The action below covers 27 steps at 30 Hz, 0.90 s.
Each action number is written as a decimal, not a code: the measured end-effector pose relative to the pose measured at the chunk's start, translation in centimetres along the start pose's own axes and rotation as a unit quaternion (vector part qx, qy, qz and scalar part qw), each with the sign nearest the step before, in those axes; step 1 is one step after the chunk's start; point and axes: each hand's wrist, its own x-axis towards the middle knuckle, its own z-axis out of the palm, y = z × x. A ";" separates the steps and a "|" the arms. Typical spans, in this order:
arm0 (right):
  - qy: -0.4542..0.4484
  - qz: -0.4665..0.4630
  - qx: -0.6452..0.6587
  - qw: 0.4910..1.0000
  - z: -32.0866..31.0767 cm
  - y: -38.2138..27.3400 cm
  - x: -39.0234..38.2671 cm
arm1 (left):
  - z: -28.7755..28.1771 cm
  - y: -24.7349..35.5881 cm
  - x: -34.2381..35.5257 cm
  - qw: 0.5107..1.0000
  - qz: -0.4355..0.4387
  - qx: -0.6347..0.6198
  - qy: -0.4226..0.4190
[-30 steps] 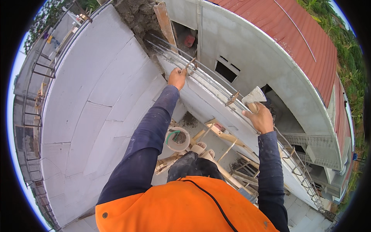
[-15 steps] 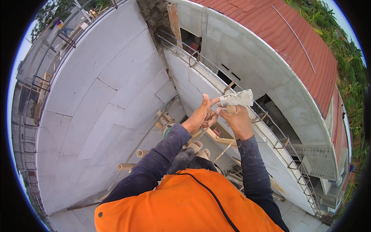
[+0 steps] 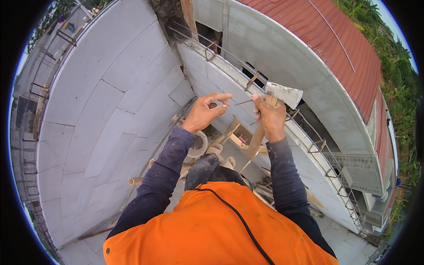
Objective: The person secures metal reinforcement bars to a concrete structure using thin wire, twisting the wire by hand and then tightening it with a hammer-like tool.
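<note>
My right hand is closed around the wooden handle of a hatchet. The pale, mortar-smeared head sits above the fist, and the handle slants down below it. Between the thumb and fingertips of that same hand a thin nail sticks out to the left. Another thin piece seems to poke out lower by the fingers, too small to make out. Facing the nail, my left hand has its index finger stretched out and thumb apart, a gap between them. Its other fingers curl inward, so the palm is partly hidden.
A grey block wall rises on my left and meets another block wall at a corner. Rebar cages run along the right wall's top. Below are a round bucket, bamboo poles and timber. A red metal roof lies beyond.
My hands were together at the hatchet; now they are apart, the left drawn leftward. The hatchet has turned, so its handle shows below my right hand, and the nail has come into view.
</note>
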 end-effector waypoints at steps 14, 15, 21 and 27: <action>-0.070 0.170 0.131 0.974 5.0 2.2 0.5 | -3.1 -4.3 7.8 0.932 0.010 -0.166 0.323; -0.079 0.187 0.125 0.971 5.1 2.6 0.0 | -6.4 -5.4 10.3 0.927 0.036 -0.157 0.339; -0.065 0.229 0.104 0.966 4.1 5.0 -4.0 | -15.2 -10.6 20.7 0.961 0.061 0.004 0.271; -0.023 0.229 0.122 0.966 1.9 5.2 -6.7 | -14.9 -13.2 24.2 0.965 0.042 0.146 0.214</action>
